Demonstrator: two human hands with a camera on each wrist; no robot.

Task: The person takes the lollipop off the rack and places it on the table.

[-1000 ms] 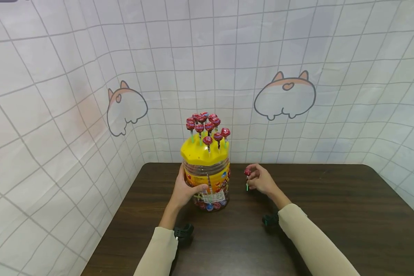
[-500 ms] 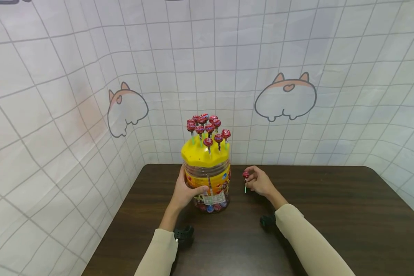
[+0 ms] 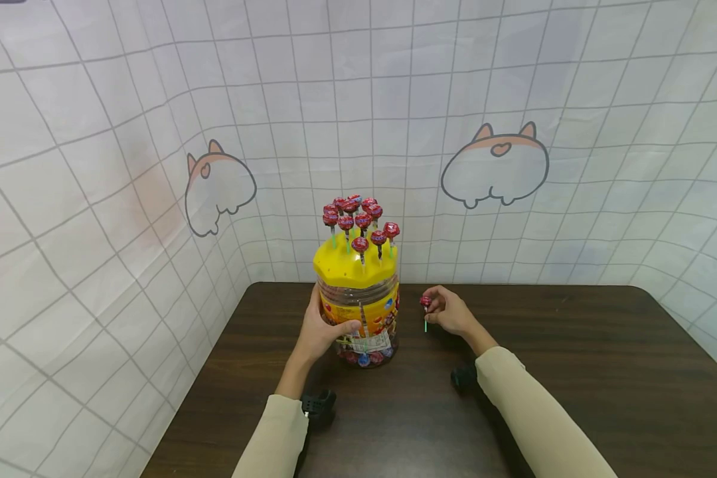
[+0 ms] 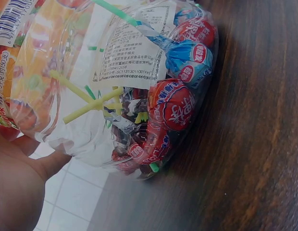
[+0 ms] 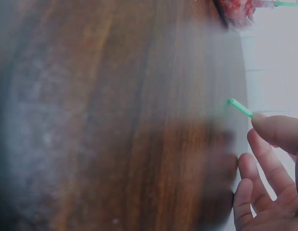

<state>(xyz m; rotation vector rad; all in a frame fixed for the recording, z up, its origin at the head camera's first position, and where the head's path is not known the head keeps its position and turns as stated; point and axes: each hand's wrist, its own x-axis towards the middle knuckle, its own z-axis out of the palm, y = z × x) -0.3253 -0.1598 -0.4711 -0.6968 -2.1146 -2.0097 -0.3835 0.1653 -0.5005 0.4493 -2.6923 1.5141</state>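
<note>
A clear plastic jar [image 3: 373, 309] with an orange-yellow label stands upright on the table. Several red-wrapped lollipops [image 3: 362, 221] stick up from its yellow lid [image 3: 346, 267]. My left hand [image 3: 318, 334] grips the jar's left side, thumb across the front. Through the jar wall in the left wrist view, loose red and blue lollipops [image 4: 173, 105] show at the bottom. Right of the jar, my right hand [image 3: 452, 316] pinches one lollipop [image 3: 425, 302], head up. Its green stick [image 5: 242, 109] pokes out past the thumb in the right wrist view, while its head is hidden there.
The dark wooden table [image 3: 573, 372] reaches out to the right of both arms. White grid-patterned cloth [image 3: 394, 99] hangs behind the table and along its left side. A black wrist device [image 3: 319, 403] sits below the left hand, with another [image 3: 464, 380] on the right wrist.
My right hand has shifted slightly left toward the jar with the lollipop, whose stick now hangs nearly straight down. My left hand and the jar have stayed put.
</note>
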